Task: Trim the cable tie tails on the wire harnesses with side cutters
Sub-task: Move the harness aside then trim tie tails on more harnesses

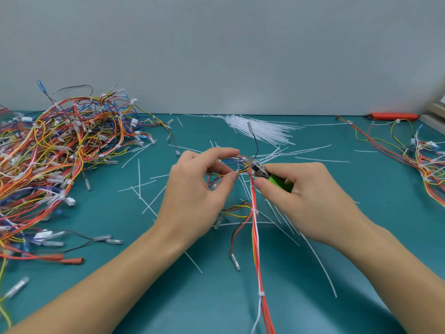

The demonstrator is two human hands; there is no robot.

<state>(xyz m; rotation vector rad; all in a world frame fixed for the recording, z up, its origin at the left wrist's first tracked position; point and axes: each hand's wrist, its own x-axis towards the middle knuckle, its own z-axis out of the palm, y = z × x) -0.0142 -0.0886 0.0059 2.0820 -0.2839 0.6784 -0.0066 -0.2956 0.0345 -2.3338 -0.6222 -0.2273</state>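
A wire harness (254,227) of red, white and yellow wires runs from the table's middle toward the near edge, with white cable ties around it. My left hand (192,189) pinches the harness's upper wires between thumb and fingers. Green-handled side cutters (269,175) are gripped in my right hand (303,196), their metal jaws touching the wire bundle just right of my left fingertips. Whether a tie tail lies between the jaws is hidden.
A large heap of harnesses (48,153) fills the left of the teal mat (313,297). More harnesses (421,160) lie at the right. A bundle of white cable ties (260,130) sits at the back, cut tails (144,189) are scattered about, and an orange tool (392,116) lies far right.
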